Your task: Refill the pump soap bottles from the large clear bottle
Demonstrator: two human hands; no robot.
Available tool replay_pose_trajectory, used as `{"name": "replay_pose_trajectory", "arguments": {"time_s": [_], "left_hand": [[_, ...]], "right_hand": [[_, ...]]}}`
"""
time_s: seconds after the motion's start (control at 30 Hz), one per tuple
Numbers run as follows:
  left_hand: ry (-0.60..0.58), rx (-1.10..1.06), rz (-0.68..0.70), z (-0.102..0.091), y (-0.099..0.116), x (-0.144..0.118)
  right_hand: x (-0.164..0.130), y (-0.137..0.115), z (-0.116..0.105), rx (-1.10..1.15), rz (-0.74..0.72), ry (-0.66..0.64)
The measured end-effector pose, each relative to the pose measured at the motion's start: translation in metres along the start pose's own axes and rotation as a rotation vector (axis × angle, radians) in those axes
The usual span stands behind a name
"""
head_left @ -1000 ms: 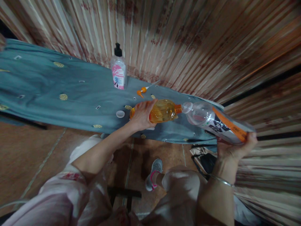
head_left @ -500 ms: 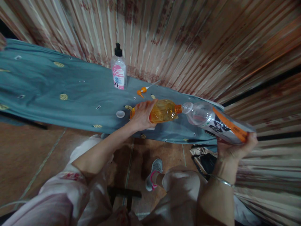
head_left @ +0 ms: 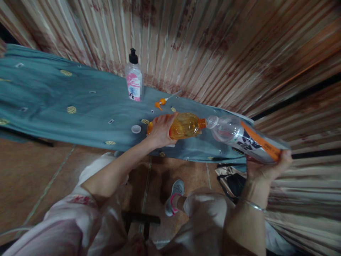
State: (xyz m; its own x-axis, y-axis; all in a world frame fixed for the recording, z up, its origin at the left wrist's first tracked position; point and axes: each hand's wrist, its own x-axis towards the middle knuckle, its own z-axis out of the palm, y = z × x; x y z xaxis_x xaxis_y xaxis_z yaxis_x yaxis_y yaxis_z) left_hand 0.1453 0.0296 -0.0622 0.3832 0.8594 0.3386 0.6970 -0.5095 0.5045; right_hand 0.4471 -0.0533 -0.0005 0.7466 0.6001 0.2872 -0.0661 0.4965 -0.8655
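My left hand (head_left: 161, 131) is wrapped round an orange bottle (head_left: 188, 125), which is see-through and lies on its side with its neck to the right. Its mouth meets the mouth of a large clear plastic bottle (head_left: 226, 128), or comes very close; whether they touch I cannot tell. Round the lower part of that clear bottle, which has an orange, black and white label, my right hand (head_left: 266, 169) is closed. The clear bottle is tilted, its base lower right in view. An orange pump top (head_left: 161, 102) with a thin tube and a white cap (head_left: 136, 129) lie near my left hand.
A pump bottle (head_left: 134, 83) with a pink label and black top stands at the back of the teal cloth-covered table (head_left: 50, 92). Behind it hangs a pleated curtain (head_left: 165, 42). Below the table are a dark bag (head_left: 234, 185) and my shoe (head_left: 174, 197).
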Motion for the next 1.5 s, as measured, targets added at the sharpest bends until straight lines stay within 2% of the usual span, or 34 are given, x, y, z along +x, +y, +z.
{"name": "replay_pose_trajectory", "arguments": {"time_s": [0.73,1.5], "left_hand": [[0.008,0.005,0.003,0.0001,-0.0002,-0.0001],[0.033,0.020,0.016,0.0041,-0.0037,-0.0005]], "right_hand": [[0.0003,0.0007,-0.0010,-0.028,0.007,-0.040],[0.0007,0.0025,-0.0014,-0.013,0.028,-0.013]]}}
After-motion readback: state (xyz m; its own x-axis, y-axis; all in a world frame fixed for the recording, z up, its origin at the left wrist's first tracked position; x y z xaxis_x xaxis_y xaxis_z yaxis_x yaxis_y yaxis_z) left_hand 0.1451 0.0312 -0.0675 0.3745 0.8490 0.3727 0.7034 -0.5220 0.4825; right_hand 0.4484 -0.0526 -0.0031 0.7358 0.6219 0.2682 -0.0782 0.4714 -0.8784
